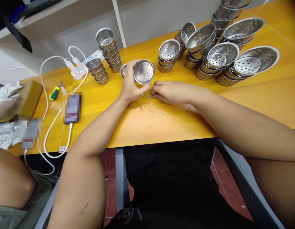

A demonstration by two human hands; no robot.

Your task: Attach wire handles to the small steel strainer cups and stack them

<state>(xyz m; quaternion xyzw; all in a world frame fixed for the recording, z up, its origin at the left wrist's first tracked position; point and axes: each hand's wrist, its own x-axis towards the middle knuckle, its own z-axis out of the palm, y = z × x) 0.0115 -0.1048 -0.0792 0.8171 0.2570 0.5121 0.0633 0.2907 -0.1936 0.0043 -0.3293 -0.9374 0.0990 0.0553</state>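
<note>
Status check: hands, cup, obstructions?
Left hand holding perforated cup, inside showing. Right hand by curved wires, hold unclear. Cup stacks stand beyond the wires.

Head view, forward and down over tabletop (178,127)

One number can be read: "39", on a small label (63,149) with a blue border, at the table's (190,124) front edge, beside a white cable (70,133). The power strip (78,72) bears blue print, too small to make out. The screens of the near phone (73,108) and the far-left phone (31,133) are pixelated; each shows a reddish patch low down, but any words there are illegible.
</note>
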